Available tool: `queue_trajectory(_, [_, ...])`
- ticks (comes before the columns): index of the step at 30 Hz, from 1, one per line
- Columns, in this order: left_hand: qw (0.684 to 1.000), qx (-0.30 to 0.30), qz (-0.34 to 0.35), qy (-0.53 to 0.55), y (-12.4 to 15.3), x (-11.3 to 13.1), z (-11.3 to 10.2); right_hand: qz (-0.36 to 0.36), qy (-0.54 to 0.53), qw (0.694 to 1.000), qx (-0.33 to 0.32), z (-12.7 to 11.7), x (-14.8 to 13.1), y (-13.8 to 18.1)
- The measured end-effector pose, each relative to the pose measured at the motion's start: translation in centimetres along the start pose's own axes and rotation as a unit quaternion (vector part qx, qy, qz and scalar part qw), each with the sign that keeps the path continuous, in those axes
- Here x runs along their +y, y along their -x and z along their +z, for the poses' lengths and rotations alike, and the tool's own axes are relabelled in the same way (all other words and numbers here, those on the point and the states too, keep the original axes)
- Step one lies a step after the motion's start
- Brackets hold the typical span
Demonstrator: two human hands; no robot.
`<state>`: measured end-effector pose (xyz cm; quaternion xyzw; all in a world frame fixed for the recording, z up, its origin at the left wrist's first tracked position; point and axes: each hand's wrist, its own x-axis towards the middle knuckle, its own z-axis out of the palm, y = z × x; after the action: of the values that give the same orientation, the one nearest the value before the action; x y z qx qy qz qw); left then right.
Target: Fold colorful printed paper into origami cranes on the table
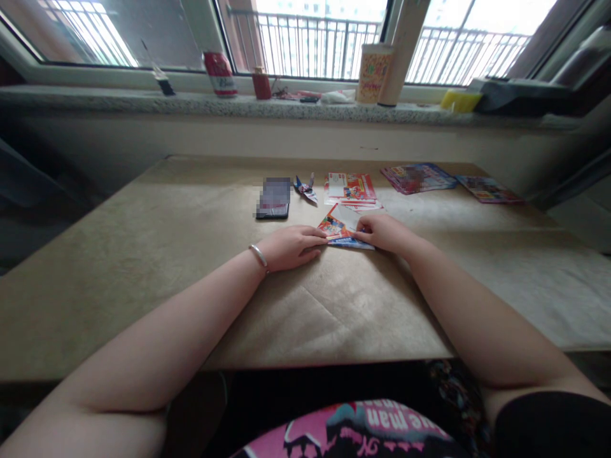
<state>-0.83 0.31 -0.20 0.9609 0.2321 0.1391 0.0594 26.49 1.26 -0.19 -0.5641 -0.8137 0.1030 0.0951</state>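
Note:
A folded sheet of colourful printed paper (340, 228) lies on the brown table (157, 254) in front of me. My left hand (291, 247), with a silver bracelet on the wrist, lies on the table with its fingers stretched onto the paper's left edge. My right hand (384, 232) presses its curled fingers on the paper's right side. Just beyond lies a small folded paper crane (305, 188) and a stack of similar printed sheets (350, 189).
A black phone (273, 198) lies left of the crane. More printed sheets (417, 177) (487, 189) lie at the far right of the table. The windowsill (143, 102) behind holds a red can (219, 74), a small red bottle (261, 83), a patterned cup (373, 73) and a yellow sponge (461, 100).

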Motion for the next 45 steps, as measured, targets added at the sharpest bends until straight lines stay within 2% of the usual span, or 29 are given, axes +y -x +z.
queue_trajectory(6, [1.0, 0.008, -0.006, -0.008, -0.1, 0.1, 0.1, 0.035, 0.014, 0.999, 0.014, 0.3, -0.1, -0.3])
queue_trajectory(13, [0.998, -0.005, -0.027, -0.065, -0.2, 0.3, -0.1, 0.044, 0.016, 0.999, 0.004, 0.1, 0.0, -0.3])
queue_trajectory(19, [1.0, -0.004, 0.006, -0.02, -0.2, 0.1, 0.1, 0.071, 0.054, 0.996, -0.019, -0.8, 0.4, 0.1])
queue_trajectory(22, [0.999, 0.002, 0.032, -0.011, -0.2, 0.0, 0.2, 0.05, 0.125, 0.991, -0.001, -1.5, 0.0, 0.5])
queue_trajectory(24, [0.999, 0.001, 0.043, -0.013, -0.1, 0.0, 0.1, 0.008, 0.177, 0.984, 0.019, -1.9, -0.6, 0.8])
queue_trajectory(28, [0.998, 0.002, 0.057, -0.026, -0.2, 0.2, 0.0, -0.045, 0.233, 0.968, 0.085, -2.0, -1.8, 1.2])
queue_trajectory(31, [0.997, -0.002, 0.059, -0.039, -0.3, 0.4, 0.0, -0.087, 0.207, 0.966, 0.13, -1.5, -2.9, 1.4])
queue_trajectory(35, [0.998, -0.011, 0.045, -0.051, -0.4, 0.7, 0.0, -0.161, 0.156, 0.971, 0.088, -0.4, -4.3, 1.6])
queue_trajectory(39, [0.997, -0.012, 0.051, -0.057, -0.4, 0.6, -0.1, -0.129, 0.104, 0.982, 0.092, 0.5, -4.6, 1.3])
queue_trajectory(45, [0.993, 0.024, 0.065, -0.095, -0.4, 0.3, -0.2, -0.064, 0.047, 0.994, 0.074, 1.1, -2.8, 0.4])
